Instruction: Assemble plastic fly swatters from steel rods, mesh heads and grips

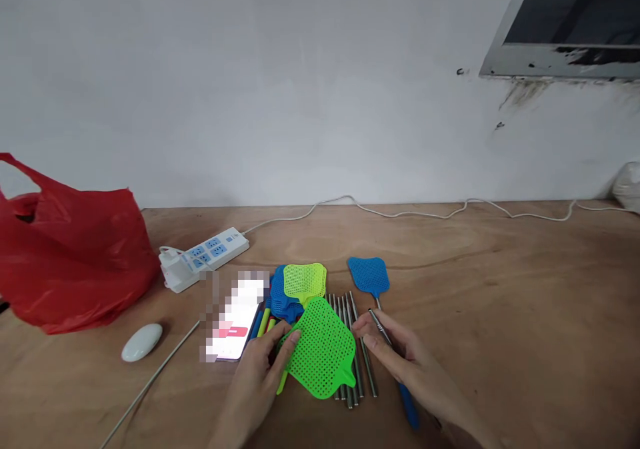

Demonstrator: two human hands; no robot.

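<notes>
My left hand (260, 372) pinches the left edge of a loose green fly-swatter head (323, 350), which lies tilted over several metal rods (356, 362). My right hand (400, 359) is closed on one thin metal rod (379, 326), its tip pointing up toward the green head's right edge. A finished blue fly swatter (369, 276) lies just behind my right hand, its blue handle (409, 406) running under my wrist. A yellow-green head (305, 280) sits on a stack of blue heads (281, 302), with coloured handles (263, 321) beside them.
A phone (235, 322) with a lit screen lies left of my left hand. Farther left are a white oval object (142, 341), a white power strip (204, 257) with its cable along the wall, a red plastic bag (70, 256), and one stray rod (150, 386).
</notes>
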